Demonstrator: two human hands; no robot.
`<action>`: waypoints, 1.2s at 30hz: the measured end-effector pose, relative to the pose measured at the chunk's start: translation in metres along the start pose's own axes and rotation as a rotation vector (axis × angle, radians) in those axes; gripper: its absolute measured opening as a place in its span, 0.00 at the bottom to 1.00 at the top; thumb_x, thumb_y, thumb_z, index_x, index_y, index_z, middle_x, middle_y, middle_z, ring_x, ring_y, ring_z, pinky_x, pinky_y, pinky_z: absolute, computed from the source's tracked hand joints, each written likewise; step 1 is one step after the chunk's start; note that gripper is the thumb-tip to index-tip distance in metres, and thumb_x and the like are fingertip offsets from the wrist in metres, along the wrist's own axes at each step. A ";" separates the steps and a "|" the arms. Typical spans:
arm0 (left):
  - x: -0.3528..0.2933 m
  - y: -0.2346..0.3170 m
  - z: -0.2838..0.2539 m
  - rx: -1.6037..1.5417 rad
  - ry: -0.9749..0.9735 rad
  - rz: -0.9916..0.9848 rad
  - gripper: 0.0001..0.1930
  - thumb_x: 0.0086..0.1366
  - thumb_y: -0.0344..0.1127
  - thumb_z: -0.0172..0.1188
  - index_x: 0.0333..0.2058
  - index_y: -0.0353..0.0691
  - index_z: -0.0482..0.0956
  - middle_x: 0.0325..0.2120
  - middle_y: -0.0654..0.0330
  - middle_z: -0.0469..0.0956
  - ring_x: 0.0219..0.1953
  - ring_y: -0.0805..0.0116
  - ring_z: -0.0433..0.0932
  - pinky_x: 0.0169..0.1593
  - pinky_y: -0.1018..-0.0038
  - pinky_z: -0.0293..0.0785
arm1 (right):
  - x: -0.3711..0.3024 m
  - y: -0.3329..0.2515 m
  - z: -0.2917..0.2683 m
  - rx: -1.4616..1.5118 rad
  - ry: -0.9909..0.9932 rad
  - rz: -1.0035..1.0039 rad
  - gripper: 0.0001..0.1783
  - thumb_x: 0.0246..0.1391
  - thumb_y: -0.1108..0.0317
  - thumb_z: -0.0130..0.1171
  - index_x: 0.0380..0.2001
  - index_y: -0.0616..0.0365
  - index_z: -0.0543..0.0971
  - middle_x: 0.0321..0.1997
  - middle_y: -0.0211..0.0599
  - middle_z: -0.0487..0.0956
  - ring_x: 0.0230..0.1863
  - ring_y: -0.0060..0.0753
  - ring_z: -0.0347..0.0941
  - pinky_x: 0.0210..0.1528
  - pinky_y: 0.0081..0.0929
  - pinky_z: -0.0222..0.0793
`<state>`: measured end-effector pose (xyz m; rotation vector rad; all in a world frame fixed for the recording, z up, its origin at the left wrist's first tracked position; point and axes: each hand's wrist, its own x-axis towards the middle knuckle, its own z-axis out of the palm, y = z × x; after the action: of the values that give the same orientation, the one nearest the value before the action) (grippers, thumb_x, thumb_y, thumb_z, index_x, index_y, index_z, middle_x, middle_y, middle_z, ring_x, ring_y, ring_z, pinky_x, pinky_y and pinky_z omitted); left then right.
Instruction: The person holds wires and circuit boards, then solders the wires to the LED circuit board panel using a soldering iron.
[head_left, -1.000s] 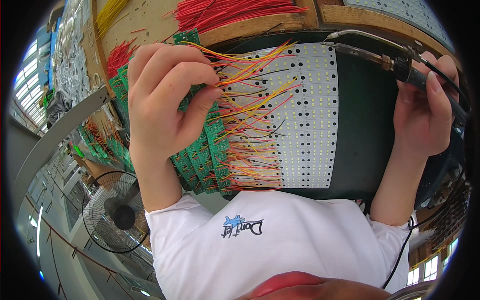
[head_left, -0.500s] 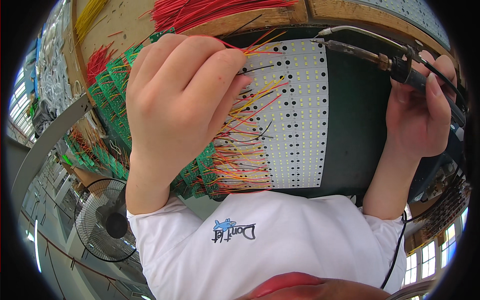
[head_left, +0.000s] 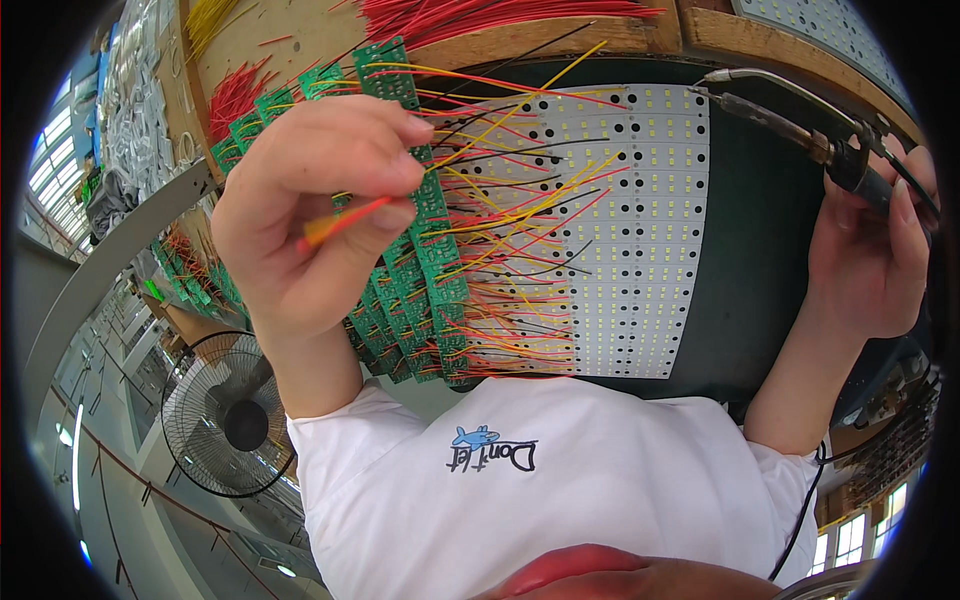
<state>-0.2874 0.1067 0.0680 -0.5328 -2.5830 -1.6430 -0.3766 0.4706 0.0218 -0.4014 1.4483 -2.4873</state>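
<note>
My left hand is closed over the left end of the green circuit boards. Thin red and yellow strands that look like wires stick out of its fingers, blurred by motion. Red, yellow and black wires run from the boards onto white LED panels, which lie side by side. At the right, my right hand grips a soldering iron. A bent metal tube is fixed along the iron, and both tips sit just above the panels' far right corner.
Red wires lie in a heap behind a wooden rail, with yellow wires at the far left. A dark green work surface lies under the panels. A black fan stands at lower left; another LED panel is at far right.
My left hand has drawn back left from the wires over the panels, uncovering the far green boards. The whole view has shifted slightly; my right hand still holds the iron near the same corner.
</note>
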 end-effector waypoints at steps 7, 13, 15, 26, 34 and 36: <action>0.002 -0.005 -0.008 -0.092 0.071 -0.143 0.08 0.64 0.30 0.67 0.40 0.35 0.81 0.35 0.53 0.81 0.44 0.55 0.82 0.51 0.58 0.76 | -0.002 0.004 -0.003 0.049 0.011 0.016 0.17 0.62 0.73 0.46 0.52 0.69 0.73 0.46 0.54 0.81 0.32 0.26 0.68 0.37 0.23 0.59; 0.009 0.005 0.004 -0.241 0.173 -0.192 0.08 0.70 0.31 0.61 0.41 0.32 0.75 0.36 0.50 0.79 0.40 0.58 0.81 0.51 0.60 0.76 | -0.001 0.002 -0.012 0.028 -0.018 0.026 0.17 0.62 0.73 0.46 0.51 0.70 0.73 0.47 0.54 0.81 0.36 0.26 0.72 0.37 0.23 0.59; 0.012 0.006 0.004 -0.155 0.085 -0.124 0.09 0.71 0.32 0.59 0.42 0.32 0.73 0.35 0.51 0.78 0.39 0.59 0.80 0.50 0.61 0.76 | 0.000 0.003 -0.020 0.050 -0.059 0.008 0.19 0.62 0.72 0.46 0.53 0.71 0.73 0.49 0.55 0.81 0.37 0.27 0.72 0.37 0.23 0.59; 0.040 0.005 0.041 0.554 -0.105 0.131 0.10 0.52 0.23 0.72 0.35 0.36 0.85 0.25 0.58 0.78 0.25 0.68 0.77 0.26 0.77 0.71 | 0.007 0.003 0.002 -0.151 -0.037 -0.006 0.06 0.55 0.73 0.52 0.32 0.59 0.66 0.26 0.43 0.71 0.23 0.23 0.60 0.30 0.22 0.60; 0.039 -0.001 0.043 0.718 -0.130 0.235 0.16 0.44 0.22 0.73 0.35 0.37 0.87 0.25 0.59 0.79 0.25 0.65 0.78 0.27 0.73 0.73 | 0.006 0.004 0.018 -0.271 -0.027 0.022 0.11 0.52 0.73 0.57 0.32 0.55 0.63 0.29 0.36 0.67 0.27 0.22 0.59 0.27 0.16 0.58; 0.037 -0.009 0.043 0.704 -0.103 0.259 0.16 0.44 0.22 0.73 0.35 0.37 0.87 0.25 0.59 0.78 0.25 0.64 0.78 0.27 0.73 0.73 | 0.005 0.005 0.021 -0.325 -0.046 0.003 0.11 0.52 0.73 0.57 0.32 0.55 0.63 0.29 0.37 0.68 0.26 0.21 0.59 0.26 0.15 0.59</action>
<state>-0.3187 0.1513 0.0494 -0.8430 -2.7584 -0.5765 -0.3742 0.4499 0.0280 -0.5095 1.8360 -2.2245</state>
